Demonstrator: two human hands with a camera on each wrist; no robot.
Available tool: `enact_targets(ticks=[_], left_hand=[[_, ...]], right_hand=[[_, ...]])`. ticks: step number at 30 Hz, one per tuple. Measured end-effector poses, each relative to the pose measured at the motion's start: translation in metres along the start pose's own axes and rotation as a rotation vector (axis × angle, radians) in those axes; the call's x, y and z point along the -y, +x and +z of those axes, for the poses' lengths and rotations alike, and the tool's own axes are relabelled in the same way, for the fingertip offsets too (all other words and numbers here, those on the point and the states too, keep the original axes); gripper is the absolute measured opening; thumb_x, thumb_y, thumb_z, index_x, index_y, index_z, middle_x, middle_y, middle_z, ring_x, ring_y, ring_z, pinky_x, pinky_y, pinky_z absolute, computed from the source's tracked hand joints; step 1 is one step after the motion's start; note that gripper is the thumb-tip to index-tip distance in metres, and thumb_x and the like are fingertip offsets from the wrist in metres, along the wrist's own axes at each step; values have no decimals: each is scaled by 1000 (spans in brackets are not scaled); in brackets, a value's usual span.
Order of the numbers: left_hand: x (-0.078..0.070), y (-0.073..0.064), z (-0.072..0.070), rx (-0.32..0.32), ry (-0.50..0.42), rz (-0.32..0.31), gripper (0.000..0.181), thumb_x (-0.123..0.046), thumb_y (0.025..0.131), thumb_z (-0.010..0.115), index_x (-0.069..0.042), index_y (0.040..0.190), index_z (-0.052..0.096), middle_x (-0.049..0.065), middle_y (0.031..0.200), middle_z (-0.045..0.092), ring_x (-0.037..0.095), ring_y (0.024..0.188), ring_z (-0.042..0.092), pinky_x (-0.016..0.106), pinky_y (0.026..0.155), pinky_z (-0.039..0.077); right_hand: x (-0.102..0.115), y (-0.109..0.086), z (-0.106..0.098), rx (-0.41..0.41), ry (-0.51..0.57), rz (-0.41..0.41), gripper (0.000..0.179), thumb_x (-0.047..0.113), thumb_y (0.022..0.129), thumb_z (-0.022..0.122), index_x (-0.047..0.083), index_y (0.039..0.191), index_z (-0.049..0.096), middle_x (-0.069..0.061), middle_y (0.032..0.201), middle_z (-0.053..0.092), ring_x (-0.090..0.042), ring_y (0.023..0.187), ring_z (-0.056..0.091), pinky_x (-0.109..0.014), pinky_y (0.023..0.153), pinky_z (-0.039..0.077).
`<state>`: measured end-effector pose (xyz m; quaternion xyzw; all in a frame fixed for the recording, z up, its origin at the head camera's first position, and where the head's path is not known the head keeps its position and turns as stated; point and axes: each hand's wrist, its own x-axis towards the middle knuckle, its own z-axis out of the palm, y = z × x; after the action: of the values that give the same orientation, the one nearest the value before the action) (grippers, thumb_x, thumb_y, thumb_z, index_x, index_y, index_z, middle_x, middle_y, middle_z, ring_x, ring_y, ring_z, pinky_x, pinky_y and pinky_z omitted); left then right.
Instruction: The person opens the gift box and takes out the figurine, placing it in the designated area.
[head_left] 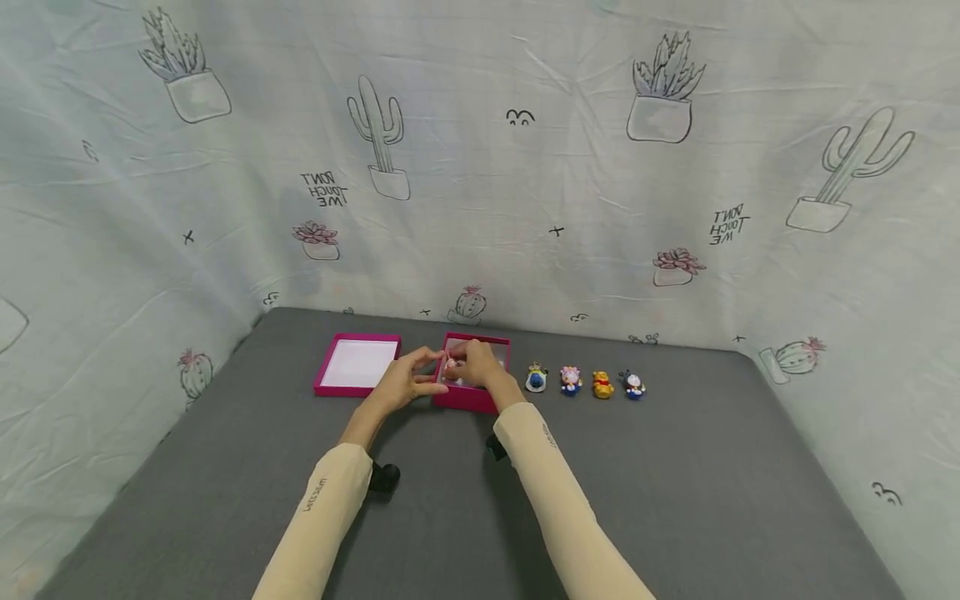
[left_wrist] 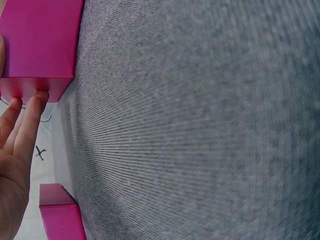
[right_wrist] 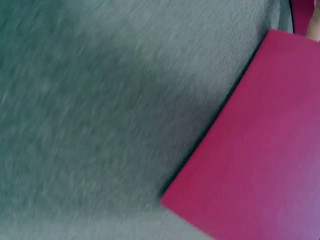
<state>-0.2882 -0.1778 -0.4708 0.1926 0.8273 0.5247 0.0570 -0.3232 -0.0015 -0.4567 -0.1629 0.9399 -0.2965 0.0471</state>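
A magenta box [head_left: 467, 398] stands uncovered on the grey table, its front wall large in the right wrist view. My left hand [head_left: 408, 379] holds it at the left side. In the left wrist view two fingertips press the box's side wall [left_wrist: 59, 89], with the thumb by the rim. My right hand [head_left: 476, 364] reaches down inside the box, its fingers curled at a small pinkish figurine [head_left: 452, 367]. Most of that figurine is hidden by the hand. The right wrist view shows only a fingertip at its upper right edge.
Left of the box lies its lid [head_left: 358, 363], white inside up. To the right several small figurines stand in a row: one with a blue front [head_left: 536, 379], a pink-headed one [head_left: 571, 381], a yellow bear [head_left: 602, 384] and a dark-and-white one [head_left: 633, 385]. A printed cloth [head_left: 525, 183] hangs behind.
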Motion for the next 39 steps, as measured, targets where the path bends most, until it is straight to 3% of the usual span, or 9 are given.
enact_targets(ticks=[4, 13, 20, 26, 31, 39], left_hand=[[1, 0, 0, -7, 5, 2, 46, -7, 79, 77, -2, 120, 55, 15, 144, 45, 40, 114, 58, 45, 86, 53], [3, 1, 1, -9, -2, 12, 44, -6, 79, 76, -2, 117, 55, 14, 144, 46, 41, 113, 58, 46, 86, 53], [1, 0, 1, -9, -4, 17, 45, -6, 79, 77, -1, 117, 55, 15, 143, 46, 41, 113, 58, 46, 86, 53], [-1, 1, -1, 0, -4, 25, 46, -7, 79, 76, -1, 119, 54, 17, 144, 45, 41, 113, 57, 46, 86, 53], [-2, 0, -1, 4, 4, 44, 45, -6, 80, 76, 0, 118, 54, 18, 144, 45, 42, 115, 56, 47, 87, 52], [-2, 0, 0, 1, 4, 41, 43, -6, 79, 76, -1, 116, 55, 18, 143, 46, 42, 113, 57, 47, 87, 52]], right_hand=[[-1, 0, -3, 41, -29, -22, 33, 27, 83, 77, 8, 109, 73, -4, 111, 69, -17, 97, 59, -32, 83, 52], [2, -3, -13, 154, -93, -56, 38, 11, 82, 77, 4, 118, 67, -6, 111, 68, -19, 103, 59, -32, 93, 49], [5, -3, -16, 153, -120, -91, 31, 12, 83, 75, 2, 112, 70, -6, 103, 70, -17, 93, 61, -30, 85, 52], [10, -2, -20, 150, -74, -82, 37, 10, 80, 77, 2, 115, 69, -7, 99, 69, -14, 82, 57, -27, 75, 52], [9, -3, -19, 138, -68, -95, 40, 7, 79, 76, 1, 118, 67, -7, 97, 68, -13, 79, 54, -25, 72, 50], [2, -5, -14, 102, -21, -142, 36, 6, 81, 76, -3, 114, 67, -11, 98, 70, -17, 85, 64, -25, 74, 54]])
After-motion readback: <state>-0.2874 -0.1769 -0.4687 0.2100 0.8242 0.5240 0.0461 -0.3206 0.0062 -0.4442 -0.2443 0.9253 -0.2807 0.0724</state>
